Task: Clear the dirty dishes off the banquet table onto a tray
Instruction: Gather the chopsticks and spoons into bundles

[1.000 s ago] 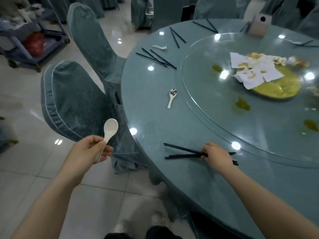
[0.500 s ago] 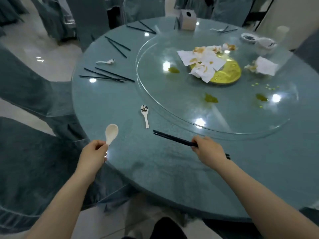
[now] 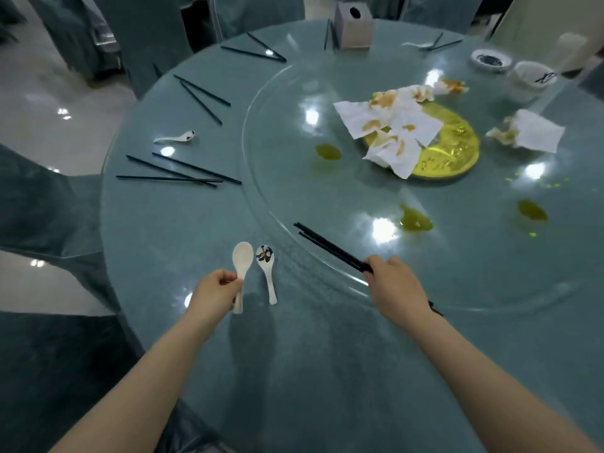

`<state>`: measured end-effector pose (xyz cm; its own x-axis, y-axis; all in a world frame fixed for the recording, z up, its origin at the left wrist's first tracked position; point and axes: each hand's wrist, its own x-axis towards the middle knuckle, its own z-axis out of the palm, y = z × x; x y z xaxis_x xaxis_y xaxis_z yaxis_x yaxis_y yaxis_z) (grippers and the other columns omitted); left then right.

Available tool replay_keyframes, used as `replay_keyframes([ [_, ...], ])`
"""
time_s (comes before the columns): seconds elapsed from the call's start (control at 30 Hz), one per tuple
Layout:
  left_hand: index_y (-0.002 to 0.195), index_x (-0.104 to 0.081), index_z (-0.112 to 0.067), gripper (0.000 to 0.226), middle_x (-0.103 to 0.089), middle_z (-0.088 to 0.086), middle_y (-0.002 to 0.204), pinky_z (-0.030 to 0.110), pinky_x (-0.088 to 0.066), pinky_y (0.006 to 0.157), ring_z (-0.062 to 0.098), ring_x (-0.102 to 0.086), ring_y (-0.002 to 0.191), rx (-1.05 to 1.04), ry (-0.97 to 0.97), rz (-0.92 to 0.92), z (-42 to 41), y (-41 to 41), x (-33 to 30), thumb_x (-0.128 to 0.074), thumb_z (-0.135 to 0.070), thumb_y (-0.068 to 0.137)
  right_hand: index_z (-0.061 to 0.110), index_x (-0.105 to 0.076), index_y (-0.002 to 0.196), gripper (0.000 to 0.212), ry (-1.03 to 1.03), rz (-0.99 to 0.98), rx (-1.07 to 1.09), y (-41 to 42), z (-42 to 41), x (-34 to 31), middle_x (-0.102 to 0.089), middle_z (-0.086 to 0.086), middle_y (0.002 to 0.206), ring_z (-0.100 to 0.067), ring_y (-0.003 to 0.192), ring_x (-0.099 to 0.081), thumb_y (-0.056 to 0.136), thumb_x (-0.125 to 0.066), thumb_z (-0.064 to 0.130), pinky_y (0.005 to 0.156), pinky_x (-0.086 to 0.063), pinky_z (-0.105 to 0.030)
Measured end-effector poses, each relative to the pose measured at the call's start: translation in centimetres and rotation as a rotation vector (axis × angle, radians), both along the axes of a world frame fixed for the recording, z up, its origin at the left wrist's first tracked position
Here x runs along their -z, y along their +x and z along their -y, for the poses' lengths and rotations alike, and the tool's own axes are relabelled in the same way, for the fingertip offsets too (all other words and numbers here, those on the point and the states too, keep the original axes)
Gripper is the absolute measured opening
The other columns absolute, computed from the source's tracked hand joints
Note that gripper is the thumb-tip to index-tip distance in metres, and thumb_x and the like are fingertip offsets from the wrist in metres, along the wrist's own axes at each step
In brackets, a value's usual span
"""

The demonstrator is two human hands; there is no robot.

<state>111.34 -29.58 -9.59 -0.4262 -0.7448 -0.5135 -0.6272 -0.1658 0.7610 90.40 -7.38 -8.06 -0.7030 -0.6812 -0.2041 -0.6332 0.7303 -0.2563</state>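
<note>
My left hand (image 3: 214, 294) grips a plain white spoon (image 3: 242, 263) by its handle, bowl up, just above the round teal table (image 3: 157, 243). Right beside it a second white spoon with a dark pattern (image 3: 267, 273) lies flat on the cloth. My right hand (image 3: 394, 287) holds a pair of black chopsticks (image 3: 330, 246), lifted off the table and pointing up-left over the rim of the glass turntable (image 3: 457, 256). More black chopsticks (image 3: 183, 173) and a third spoon (image 3: 176, 137) lie at the left edge.
On the turntable sit a gold plate (image 3: 454, 155) under stained napkins (image 3: 392, 129), a crumpled napkin (image 3: 529, 134) and oily spills. A tissue box (image 3: 354, 26), small dish (image 3: 490, 59) and cup (image 3: 529, 80) stand at the far side. Covered chairs (image 3: 49, 204) crowd the left.
My right hand has lifted the chopsticks off the table. My left hand has carried the white spoon in over the table, next to the patterned spoon. The view has shifted toward the table.
</note>
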Motion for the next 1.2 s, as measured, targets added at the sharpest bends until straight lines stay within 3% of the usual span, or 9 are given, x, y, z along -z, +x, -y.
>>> replay_keyframes([
  [0.1,0.08,-0.059,-0.011,0.007,-0.064,0.011,0.077,0.047,-0.053,0.078,0.025,-0.06,0.069,0.022,0.003,0.075,0.5,-2.8,1.7,-0.061,-0.013,0.086,0.018,-0.046,0.108,0.02,0.012,0.051,-0.027,-2.3,2.1,0.8,-0.049,-0.002,0.081,-0.024,0.071,-0.049,0.101,-0.035,0.032,0.05,-0.033,-0.033],
  [0.23,0.082,-0.058,-0.016,0.005,-0.065,0.009,0.084,0.041,-0.052,0.079,0.029,-0.063,0.08,0.052,-0.038,0.211,0.8,-5.0,3.2,-0.063,-0.016,0.084,0.021,-0.045,0.106,0.016,-0.002,0.059,-0.055,-4.7,4.3,1.2,-0.045,0.004,0.074,-0.018,0.064,-0.045,0.1,-0.035,0.032,0.045,-0.023,-0.03],
  [0.33,0.083,-0.055,-0.022,0.007,-0.064,0.002,0.086,0.031,-0.045,0.071,0.025,-0.061,0.086,0.022,-0.118,0.258,1.2,-5.9,3.3,-0.062,-0.02,0.083,0.02,-0.045,0.107,0.016,-0.001,0.075,-0.082,-5.9,6.0,1.4,-0.046,0.003,0.074,-0.017,0.063,-0.045,0.1,-0.036,0.032,0.045,-0.024,-0.03],
  [0.47,0.074,-0.046,-0.025,0.026,-0.057,-0.008,0.073,0.025,-0.035,0.054,0.009,-0.054,0.068,0.086,-0.176,0.263,0.5,-6.6,3.3,-0.068,-0.036,0.082,0.02,-0.046,0.109,0.017,-0.001,0.08,-0.13,-6.6,7.6,1.8,-0.047,0.003,0.075,-0.016,0.063,-0.046,0.1,-0.037,0.032,0.045,-0.026,-0.03],
  [0.57,0.073,-0.041,-0.026,0.032,-0.054,-0.008,0.072,0.022,-0.029,0.049,0.004,-0.049,0.063,0.145,-0.228,0.313,0.3,-6.7,3.5,-0.072,-0.033,0.08,0.021,-0.046,0.11,0.017,-0.013,0.098,-0.148,-6.5,8.0,2.0,-0.047,0.004,0.075,-0.013,0.061,-0.045,0.1,-0.036,0.031,0.045,-0.027,-0.029],
  [0.8,0.072,-0.053,-0.016,0.013,-0.061,0.003,0.07,0.025,-0.039,0.047,0.018,-0.059,0.06,0.24,-0.241,0.435,1.0,-6.7,3.1,-0.063,-0.016,0.081,0.023,-0.045,0.108,0.014,-0.036,0.094,-0.159,-6.2,7.8,2.2,-0.047,0.005,0.074,-0.012,0.062,-0.045,0.1,-0.037,0.032,0.046,-0.027,-0.029],
  [0.9,0.08,-0.058,-0.013,0.001,-0.063,0.005,0.076,0.028,-0.04,0.053,0.025,-0.061,0.07,0.277,-0.305,0.499,1.4,-6.2,2.5,-0.058,-0.012,0.08,0.022,-0.046,0.108,0.015,-0.058,0.083,-0.165,-6.1,7.9,2.1,-0.047,0.007,0.07,-0.011,0.059,-0.046,0.1,-0.038,0.032,0.045,-0.028,-0.029],
  [1.03,0.079,-0.059,-0.018,0.011,-0.06,0.002,0.077,0.029,-0.04,0.062,0.025,-0.058,0.076,0.288,-0.349,0.519,2.2,-5.4,1.6,-0.07,-0.018,0.079,0.02,-0.046,0.11,0.017,-0.05,0.094,-0.187,-5.8,8.2,2.1,-0.051,0.007,0.069,-0.011,0.058,-0.047,0.1,-0.039,0.032,0.047,-0.037,-0.032],
  [1.2,0.086,-0.07,-0.014,0.011,-0.064,0.004,0.077,0.028,-0.041,0.061,0.023,-0.058,0.074,0.337,-0.395,0.515,3.2,-4.4,1.1,-0.07,-0.023,0.08,0.021,-0.047,0.109,0.015,-0.07,0.108,-0.207,-5.4,8.5,2.3,-0.047,0.01,0.067,-0.008,0.057,-0.045,0.1,-0.041,0.031,0.045,-0.031,-0.029],
])
